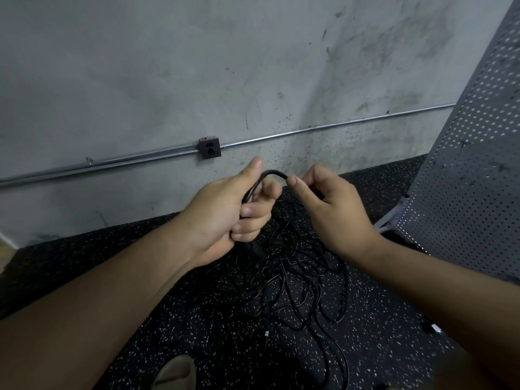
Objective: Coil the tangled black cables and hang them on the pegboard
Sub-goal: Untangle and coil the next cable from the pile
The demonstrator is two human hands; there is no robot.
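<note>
Together, left hand (222, 209) and right hand (332, 209) hold a black cable (274, 173).

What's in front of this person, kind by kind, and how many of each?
Hands: 2, left hand and right hand
Held cable: 1
Cable heap on floor: 1, strands too tangled to count
Pegboard: 1
Wall socket box: 1
Metal pipe: 1
Total: 7

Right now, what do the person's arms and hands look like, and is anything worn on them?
The left hand and right hand wear no gloves; no ring, watch or wristband shows. The left forearm and right forearm are bare, with no sleeve in view. Visible nails are short.
</note>
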